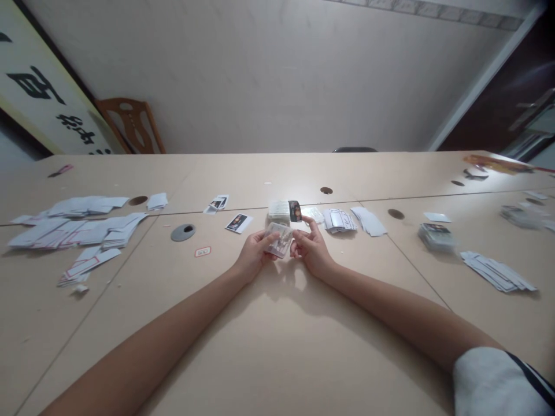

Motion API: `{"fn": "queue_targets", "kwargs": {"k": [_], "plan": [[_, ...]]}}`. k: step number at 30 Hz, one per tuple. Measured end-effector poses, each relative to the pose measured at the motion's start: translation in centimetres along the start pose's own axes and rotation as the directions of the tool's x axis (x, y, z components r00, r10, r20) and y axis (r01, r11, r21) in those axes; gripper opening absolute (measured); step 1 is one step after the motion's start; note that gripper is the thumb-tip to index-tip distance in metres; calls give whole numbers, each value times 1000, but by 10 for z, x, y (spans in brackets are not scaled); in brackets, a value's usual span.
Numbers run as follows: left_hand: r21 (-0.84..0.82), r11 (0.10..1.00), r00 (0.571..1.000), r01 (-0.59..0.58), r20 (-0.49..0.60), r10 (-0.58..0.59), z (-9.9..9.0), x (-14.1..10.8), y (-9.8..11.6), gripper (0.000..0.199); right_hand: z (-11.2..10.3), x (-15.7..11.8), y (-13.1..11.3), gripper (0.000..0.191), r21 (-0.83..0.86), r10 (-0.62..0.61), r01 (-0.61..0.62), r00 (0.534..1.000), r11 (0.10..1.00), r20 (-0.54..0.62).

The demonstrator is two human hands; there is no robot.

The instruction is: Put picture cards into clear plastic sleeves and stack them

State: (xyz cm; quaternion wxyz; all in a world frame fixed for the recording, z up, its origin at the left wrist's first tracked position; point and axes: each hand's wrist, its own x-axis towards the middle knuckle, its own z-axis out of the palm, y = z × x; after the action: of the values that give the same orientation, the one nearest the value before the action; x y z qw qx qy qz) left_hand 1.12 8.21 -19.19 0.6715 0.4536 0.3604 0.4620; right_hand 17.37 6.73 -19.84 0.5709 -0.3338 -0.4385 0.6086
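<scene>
Clear-sleeved card [280,240] sits pinched between left hand [254,254] and right hand [311,249].

Pale beige tabletop [277,346] with dark round holes and one grey disc [182,232]. Scattered card stacks [73,228] are white, some edged in red; a single card [239,223] shows a dark photo print on white. The held card [280,240] appears translucent and pale; the sleeve [498,381] is white with a dark stripe.
</scene>
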Motion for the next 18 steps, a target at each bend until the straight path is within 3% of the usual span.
{"fn": "queue_targets", "kwargs": {"k": [4, 9, 14, 18], "plan": [[45, 997, 990, -57, -130, 62, 2, -2, 3, 49, 2, 0, 2, 67, 50, 30, -31, 999, 998, 26], [256, 964, 997, -65, -31, 76, 6, -7, 5, 38, 0, 2, 4, 75, 73, 44, -47, 998, 996, 48], [349, 929, 992, -122, 74, 103, 3, -7, 3, 44, -1, 3, 5, 73, 51, -31, 38, 992, 998, -126], [548, 786, 953, -286, 75, 294, 1, -9, 5, 38, -1, 3, 7, 75, 20, -88, 94, 973, 995, -212]]}}
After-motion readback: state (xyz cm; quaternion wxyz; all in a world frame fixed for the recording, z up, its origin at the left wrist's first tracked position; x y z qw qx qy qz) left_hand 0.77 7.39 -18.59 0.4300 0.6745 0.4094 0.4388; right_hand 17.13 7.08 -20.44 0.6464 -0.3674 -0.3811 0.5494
